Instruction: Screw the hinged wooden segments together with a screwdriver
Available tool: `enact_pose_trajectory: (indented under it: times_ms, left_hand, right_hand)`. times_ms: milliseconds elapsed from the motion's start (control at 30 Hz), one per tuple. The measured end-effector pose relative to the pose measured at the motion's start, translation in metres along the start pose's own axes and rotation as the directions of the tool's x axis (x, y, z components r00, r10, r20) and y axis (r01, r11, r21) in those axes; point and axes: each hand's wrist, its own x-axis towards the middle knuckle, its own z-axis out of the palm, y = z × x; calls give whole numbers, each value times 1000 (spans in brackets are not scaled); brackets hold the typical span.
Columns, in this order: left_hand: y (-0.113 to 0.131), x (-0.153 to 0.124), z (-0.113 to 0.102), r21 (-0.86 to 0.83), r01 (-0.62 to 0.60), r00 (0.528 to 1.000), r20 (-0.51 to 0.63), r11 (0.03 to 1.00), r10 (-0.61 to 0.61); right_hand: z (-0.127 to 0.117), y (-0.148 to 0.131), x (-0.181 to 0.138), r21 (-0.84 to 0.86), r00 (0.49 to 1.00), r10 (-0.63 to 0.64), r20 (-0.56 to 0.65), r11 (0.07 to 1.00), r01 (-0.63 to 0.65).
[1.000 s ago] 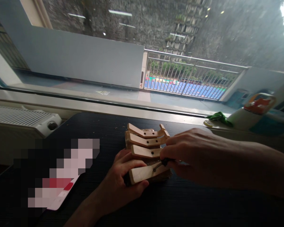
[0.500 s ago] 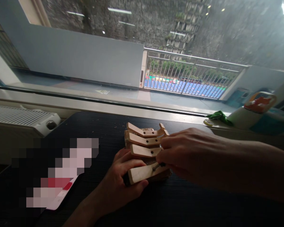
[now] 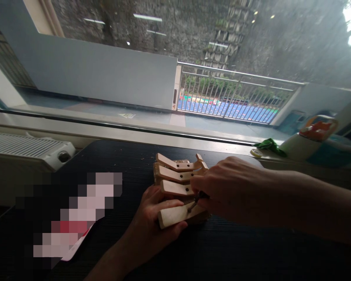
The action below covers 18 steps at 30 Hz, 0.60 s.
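Observation:
On the dark table lies a wooden piece (image 3: 168, 176) with several pale, bent slats mounted side by side on a rougher base. The farther slats each show dark round holes. My left hand (image 3: 152, 220) is closed around the left end of the nearest slat (image 3: 171, 216), thumb on the near side and fingers on the far side. My right hand (image 3: 219, 181) comes in from the right, closed on a small dark-handled screwdriver (image 3: 196, 200). Its thin shaft slants down to a spot on the nearest slat. Most of the handle is hidden in the fingers.
A blurred-out flat object with a white edge (image 3: 73, 249) lies on the table (image 3: 128, 160) at left. A white radiator (image 3: 32, 148) stands beyond it. Behind runs a window sill (image 3: 163, 136), with a green cloth (image 3: 269, 146) and an orange-topped container (image 3: 318, 127) at right.
My right hand has turned slightly, so more of the screwdriver's dark handle and shaft shows. My left fingers have slid a little farther right along the nearest slat.

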Motion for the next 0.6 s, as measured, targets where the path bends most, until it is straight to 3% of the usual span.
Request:
enact_pose_trajectory:
  times_ms: [167,367,600]
  left_hand:
    - [0,0,0,-9,2,1000,-17,1000,-2]
    - [1,1,-1,-2,0,1000,2,1000,0]
    - [1,2,-1,15,-13,1000,-4,1000,13]
  right_hand:
    - [5,4,-8,53,996,-69,-51,996,72]
    - [23,12,-9,125,969,-138,-205,978,165]
    - [12,6,-8,49,988,-82,-134,995,89]
